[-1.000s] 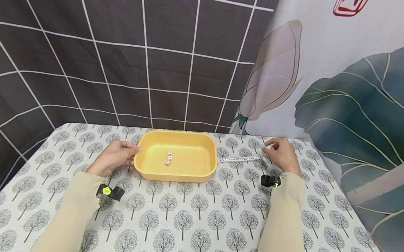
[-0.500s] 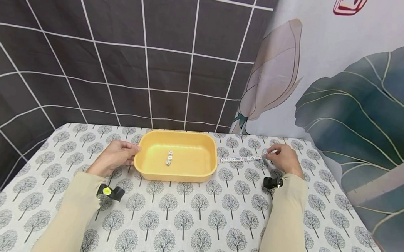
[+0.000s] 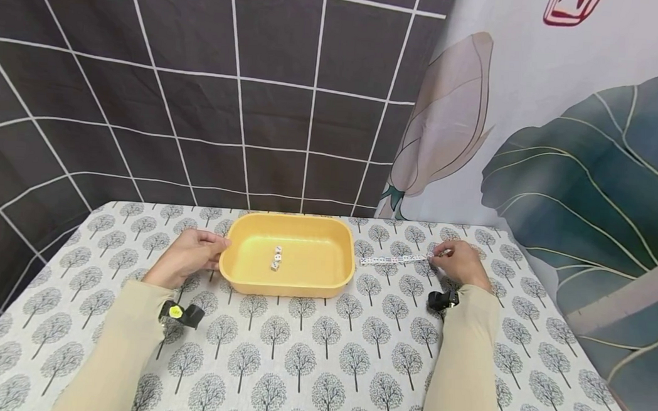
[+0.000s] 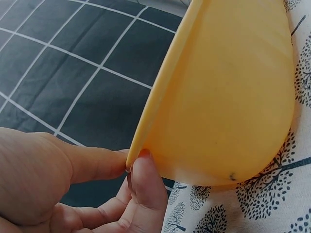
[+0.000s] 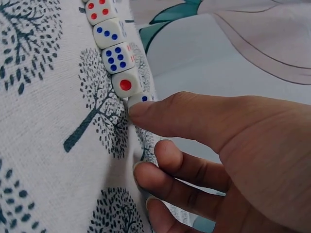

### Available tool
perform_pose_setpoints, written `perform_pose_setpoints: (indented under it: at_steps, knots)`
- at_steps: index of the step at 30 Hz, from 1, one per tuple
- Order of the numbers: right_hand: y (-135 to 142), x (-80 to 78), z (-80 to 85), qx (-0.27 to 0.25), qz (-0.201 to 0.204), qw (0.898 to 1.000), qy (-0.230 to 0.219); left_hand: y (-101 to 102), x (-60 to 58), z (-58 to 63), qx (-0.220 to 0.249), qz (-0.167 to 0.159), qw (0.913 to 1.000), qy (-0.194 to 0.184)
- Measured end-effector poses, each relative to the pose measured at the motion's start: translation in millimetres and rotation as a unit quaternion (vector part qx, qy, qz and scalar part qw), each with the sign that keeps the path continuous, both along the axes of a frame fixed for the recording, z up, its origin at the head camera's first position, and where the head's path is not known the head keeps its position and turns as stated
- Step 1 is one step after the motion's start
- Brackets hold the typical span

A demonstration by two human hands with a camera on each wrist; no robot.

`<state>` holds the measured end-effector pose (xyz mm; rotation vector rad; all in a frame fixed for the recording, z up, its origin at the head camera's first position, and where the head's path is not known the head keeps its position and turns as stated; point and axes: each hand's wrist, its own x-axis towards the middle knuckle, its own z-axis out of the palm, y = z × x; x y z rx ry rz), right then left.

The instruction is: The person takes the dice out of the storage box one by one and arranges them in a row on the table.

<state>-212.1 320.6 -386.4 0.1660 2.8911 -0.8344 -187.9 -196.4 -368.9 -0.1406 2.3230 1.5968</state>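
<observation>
With thumb and fingers my left hand pinches the rim at the left end of a yellow plastic tub. Three white dice lie inside it, left of its middle. To the tub's right, a straight row of dice runs along the cloth. My right hand is at the row's right end. In the right wrist view, its thumb presses on the end die, beside a die showing one red dot. The index finger is mostly hidden there; the other fingers are loosely bent.
A white cloth with a tree print covers the table. Behind it hangs a dark curtain with white grid lines. A pale curtain with large leaves and a bud hangs along the right side.
My right hand has come nearer along the table, bringing a die down to the right end of the row. My left hand and the tub have kept their places.
</observation>
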Motion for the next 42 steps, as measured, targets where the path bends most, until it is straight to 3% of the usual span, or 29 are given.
perform_pose_setpoints:
  at_steps: [16, 27, 42]
  knots:
    - [-0.5, -2.8, -1.1, 0.01, 0.02, 1.0, 0.001, -0.8, 0.4, 0.2, 0.005, 0.002, 1.0, -0.007]
    - [-1.8, -2.1, -2.4, -0.002, 0.007, 1.0, -0.007, -0.6, 1.0, -0.4, -0.003, 0.006, 1.0, -0.005]
    - [-11.4, 3.9, 18.1, -0.045, 0.007, 0.999, -0.011, 0.0, 2.2, 1.7, -0.007, 0.0, 1.0, 0.0]
